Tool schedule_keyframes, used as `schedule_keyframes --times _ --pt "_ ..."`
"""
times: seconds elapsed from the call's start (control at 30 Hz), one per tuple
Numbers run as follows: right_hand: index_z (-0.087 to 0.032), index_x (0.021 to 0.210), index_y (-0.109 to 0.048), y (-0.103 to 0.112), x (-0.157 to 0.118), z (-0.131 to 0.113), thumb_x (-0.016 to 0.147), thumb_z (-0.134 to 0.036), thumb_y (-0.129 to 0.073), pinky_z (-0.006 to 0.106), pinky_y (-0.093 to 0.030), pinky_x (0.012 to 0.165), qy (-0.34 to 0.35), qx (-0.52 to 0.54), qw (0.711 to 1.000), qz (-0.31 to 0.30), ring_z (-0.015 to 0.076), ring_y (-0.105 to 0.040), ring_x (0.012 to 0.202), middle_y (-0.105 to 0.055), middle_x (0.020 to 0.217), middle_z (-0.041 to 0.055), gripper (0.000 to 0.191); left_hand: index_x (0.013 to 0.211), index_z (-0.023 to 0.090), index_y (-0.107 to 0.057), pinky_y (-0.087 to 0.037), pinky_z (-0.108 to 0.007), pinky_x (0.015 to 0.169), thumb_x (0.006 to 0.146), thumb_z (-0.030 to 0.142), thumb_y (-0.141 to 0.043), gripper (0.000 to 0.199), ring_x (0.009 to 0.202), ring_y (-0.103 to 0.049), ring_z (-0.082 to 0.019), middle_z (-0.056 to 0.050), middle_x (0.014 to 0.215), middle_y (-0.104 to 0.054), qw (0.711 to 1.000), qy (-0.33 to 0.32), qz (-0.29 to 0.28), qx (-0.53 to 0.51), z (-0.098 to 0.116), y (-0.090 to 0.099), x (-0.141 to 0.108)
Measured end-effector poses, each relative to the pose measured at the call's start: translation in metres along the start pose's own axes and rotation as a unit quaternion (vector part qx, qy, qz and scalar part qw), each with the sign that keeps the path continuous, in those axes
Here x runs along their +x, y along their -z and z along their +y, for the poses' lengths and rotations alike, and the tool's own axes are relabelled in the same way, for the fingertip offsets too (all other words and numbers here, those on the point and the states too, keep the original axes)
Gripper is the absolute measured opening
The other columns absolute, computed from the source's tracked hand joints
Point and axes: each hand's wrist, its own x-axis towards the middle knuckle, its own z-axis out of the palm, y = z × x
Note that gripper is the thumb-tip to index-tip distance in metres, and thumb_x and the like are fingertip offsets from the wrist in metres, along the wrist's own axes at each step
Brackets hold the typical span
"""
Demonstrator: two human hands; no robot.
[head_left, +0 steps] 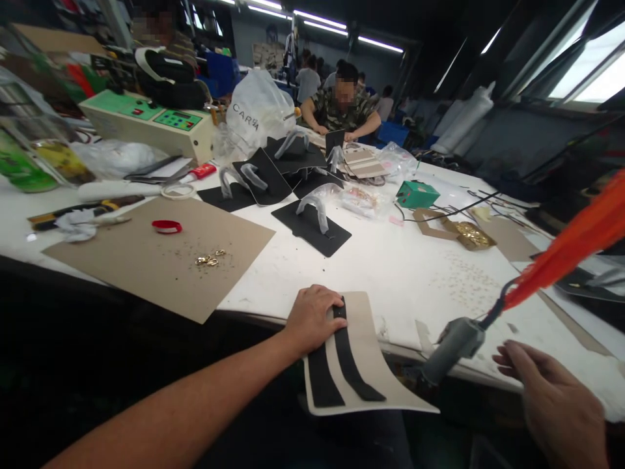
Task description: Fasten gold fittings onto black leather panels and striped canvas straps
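Note:
My left hand [315, 319] is closed on the upper left part of a beige panel [364, 345], which tilts over the table's front edge. Two black strips [349, 358] run along the panel's face, and my thumb and fingers press on the top of one of them. At the right, my right hand [551, 391] is over the table edge with its fingers bent together; anything between the fingertips is too small or hidden to make out. Between my hands hangs a grey tool [454, 348] from a hook, with a bright orange cord wrap [571, 241] above it.
Black panels with plastic-wrapped handles [312, 225] lie mid-table. A grey-brown board [161, 254] holds gold clasps [209, 259] and a red ring. Small pieces [463, 280] are scattered at right, near a box of gold parts [471, 234]. A co-worker [342, 107] sits opposite.

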Motion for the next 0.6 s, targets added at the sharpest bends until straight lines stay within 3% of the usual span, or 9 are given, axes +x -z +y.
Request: schedule_keyframes --times 0.03,0.1,0.2,0.3,0.43,0.6 --pt "-0.027 0.107 -0.071 0.003 -0.019 -0.010 0.084 -0.076 -0.055 0.050 -0.049 0.112 -0.028 0.033 0.999 0.000 0.0320 -0.071 0.109 -0.077 0.097 0.0070 0.055 0.102 0.024 -0.073 -0.038 -0.043 0.104 0.073 0.029 -0.092 0.035 0.119 -0.060 -0.023 0.005 0.121 -0.074 1.000 -0.002 -0.002 0.003 0.000 0.000 0.000" --pt "-0.027 0.105 -0.072 -0.002 -0.051 -0.035 0.076 -0.074 -0.064 0.046 -0.053 0.104 -0.022 0.077 0.995 -0.059 0.0321 -0.072 0.102 -0.076 0.095 0.0071 0.056 0.103 0.024 -0.073 -0.038 -0.043 0.105 0.075 0.031 -0.091 0.034 0.119 -0.059 -0.023 0.004 0.122 -0.074 1.000 -0.003 -0.005 0.009 0.001 0.000 0.000" --pt "-0.022 0.097 -0.072 -0.033 -0.069 -0.078 0.076 -0.072 -0.065 0.035 -0.057 0.080 0.075 0.113 0.964 -0.231 0.0264 -0.070 0.085 -0.073 0.087 0.0073 0.055 0.104 0.025 -0.073 -0.038 -0.044 0.105 0.076 0.032 -0.090 0.034 0.120 -0.058 -0.023 0.004 0.122 -0.074 1.000 -0.004 -0.007 0.015 0.002 0.000 0.001" --pt "-0.021 0.097 -0.070 -0.077 -0.061 -0.119 0.088 -0.063 -0.059 0.030 -0.051 0.074 0.182 0.121 0.908 -0.356 0.0185 -0.064 0.076 -0.068 0.082 0.0032 0.045 0.105 0.025 -0.073 -0.038 -0.044 0.104 0.077 0.034 -0.090 0.034 0.120 -0.059 -0.023 0.005 0.122 -0.074 1.000 -0.008 -0.011 0.019 0.002 -0.001 0.001" --pt "-0.020 0.092 -0.070 -0.127 -0.044 -0.152 0.094 -0.043 -0.059 0.028 -0.045 0.084 0.312 0.102 0.855 -0.400 0.0155 -0.061 0.089 -0.068 0.094 0.0011 0.026 0.107 0.026 -0.073 -0.039 -0.042 0.103 0.077 0.032 -0.089 0.034 0.120 -0.058 -0.023 0.005 0.121 -0.074 1.000 -0.014 -0.008 0.022 0.000 -0.002 0.001" --pt "-0.019 0.089 -0.071 -0.150 -0.041 -0.157 0.093 -0.036 -0.059 0.029 -0.043 0.091 0.344 0.098 0.835 -0.418 0.0165 -0.061 0.095 -0.068 0.098 0.0018 0.021 0.106 0.025 -0.073 -0.039 -0.040 0.104 0.078 0.033 -0.088 0.033 0.119 -0.058 -0.023 0.004 0.121 -0.073 1.000 -0.020 -0.005 0.020 0.000 -0.001 -0.001"
